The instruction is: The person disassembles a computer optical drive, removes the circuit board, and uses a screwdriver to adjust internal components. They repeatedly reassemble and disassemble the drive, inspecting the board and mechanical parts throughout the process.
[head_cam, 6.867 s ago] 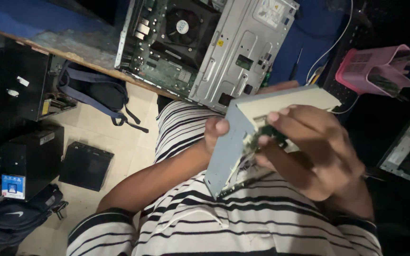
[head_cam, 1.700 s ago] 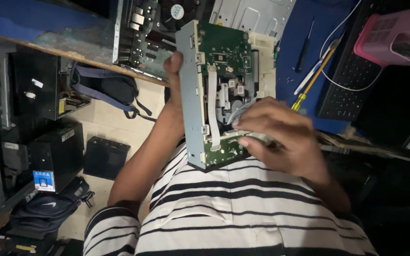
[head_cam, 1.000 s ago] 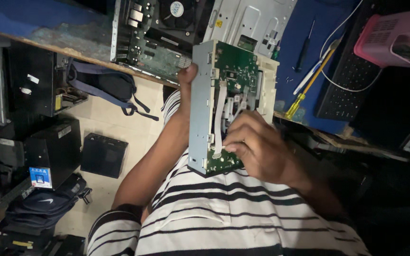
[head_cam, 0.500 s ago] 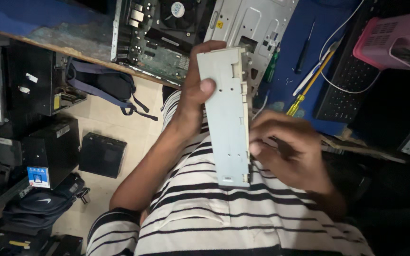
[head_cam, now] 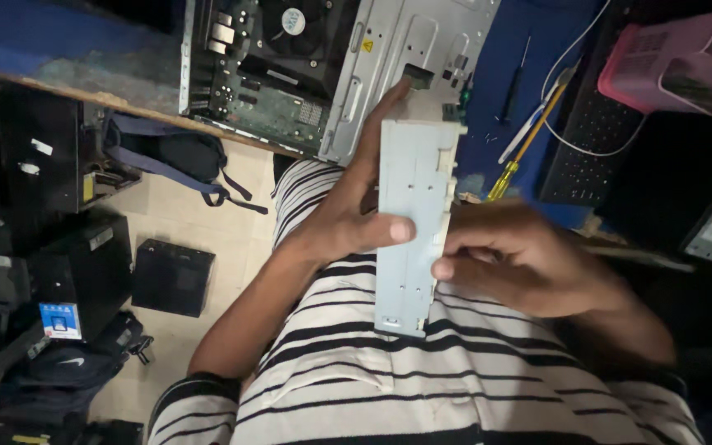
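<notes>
I hold a flat grey drive unit [head_cam: 414, 222] upright in front of my striped shirt, its plain metal side toward the camera. My left hand [head_cam: 348, 218] grips its left edge, thumb across the face and fingers reaching over the top. My right hand [head_cam: 529, 264] pinches the right edge near the middle. The unit's circuit board side is turned away and hidden.
An open computer case [head_cam: 331, 74] with motherboard and fan lies on the blue-topped bench [head_cam: 51, 49]. A yellow screwdriver [head_cam: 525, 148], black screwdriver [head_cam: 514, 82], keyboard [head_cam: 591, 140] and pink basket [head_cam: 669, 58] lie to the right. A backpack [head_cam: 166, 152] and black boxes [head_cam: 173, 276] sit on the floor at left.
The drive unit has been turned over: the green circuit board side that faced me a second ago now faces away, and the plain grey side shows. Both hands have kept hold.
</notes>
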